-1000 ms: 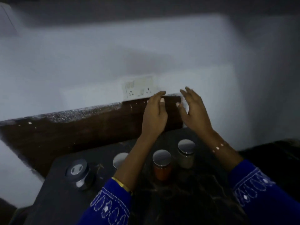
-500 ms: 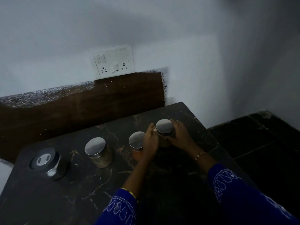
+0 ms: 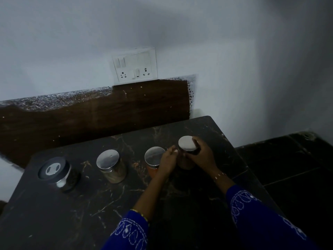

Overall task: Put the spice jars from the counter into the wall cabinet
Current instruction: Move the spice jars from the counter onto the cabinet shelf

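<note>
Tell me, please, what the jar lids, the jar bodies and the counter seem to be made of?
The round lids, such as the one on the held jar, look like polished metal: they reflect pale light. The jar bodies seem to be clear glass or plastic, since the contents show through; which one, I cannot tell. The counter looks like dark polished stone with pale veins, perhaps marble or a laminate.

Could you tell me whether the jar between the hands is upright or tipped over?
Upright. The rightmost spice jar stands on the dark marble counter with its shiny lid on top, and the right hand and left hand hold its sides.
</note>
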